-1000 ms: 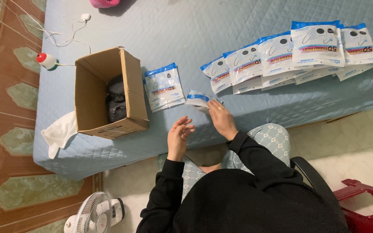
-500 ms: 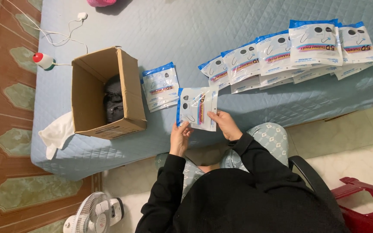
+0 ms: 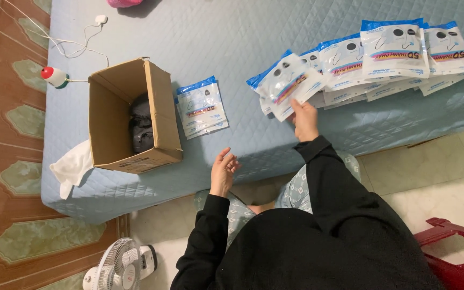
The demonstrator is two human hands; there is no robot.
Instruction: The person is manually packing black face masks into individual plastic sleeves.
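Right hand (image 3: 305,119): fingers pinching the lower edge of a flat white plastic packet with blue top strip (image 3: 287,81), holding it over the left end of the overlapping row of matching packets (image 3: 393,53) near the quilted blue mattress's (image 3: 243,32) front edge. Left hand (image 3: 223,171): hovering open, fingers loosely curled, holding nothing, by the front edge near the brown cardboard box (image 3: 132,115).

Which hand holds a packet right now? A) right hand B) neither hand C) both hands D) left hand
A: the right hand grips a blue-and-white packet at the near end of the packet row, while the left hand hangs open and empty over the mattress edge.
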